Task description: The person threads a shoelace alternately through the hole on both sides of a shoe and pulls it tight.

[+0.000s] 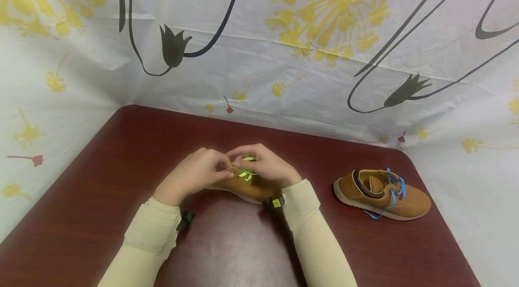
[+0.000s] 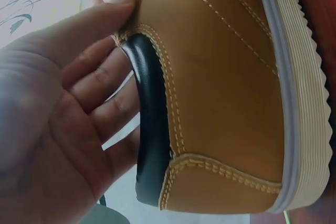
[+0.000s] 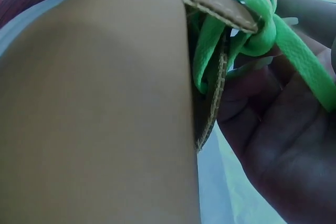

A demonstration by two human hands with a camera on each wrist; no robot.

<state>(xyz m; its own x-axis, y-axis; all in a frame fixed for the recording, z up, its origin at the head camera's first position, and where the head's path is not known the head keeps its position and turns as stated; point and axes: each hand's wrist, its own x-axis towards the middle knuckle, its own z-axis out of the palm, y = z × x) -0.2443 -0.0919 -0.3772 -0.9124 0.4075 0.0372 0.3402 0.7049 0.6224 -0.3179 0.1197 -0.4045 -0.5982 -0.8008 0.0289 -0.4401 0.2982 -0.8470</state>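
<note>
A tan shoe [image 1: 259, 191] with a bright green shoelace [image 1: 245, 175] sits on the table between both hands. My left hand [image 1: 196, 172] pinches the shoe's upper edge by the lace holes. In the left wrist view its thumb [image 2: 113, 14] presses the outer side, ahead of the dark padded collar [image 2: 149, 93], and the other fingers reach inside. On the far side, my right hand [image 1: 265, 163] has its curled fingers at the lace. The right wrist view shows the green lace [image 3: 260, 24] running through metal eyelets, its fingertips partly hidden behind it.
A second tan shoe [image 1: 409, 201] with a blue lace [image 1: 394, 198] stands at the right of the dark red table [image 1: 101, 165]. White patterned sheeting [image 1: 243, 66] rises behind the table and along both sides.
</note>
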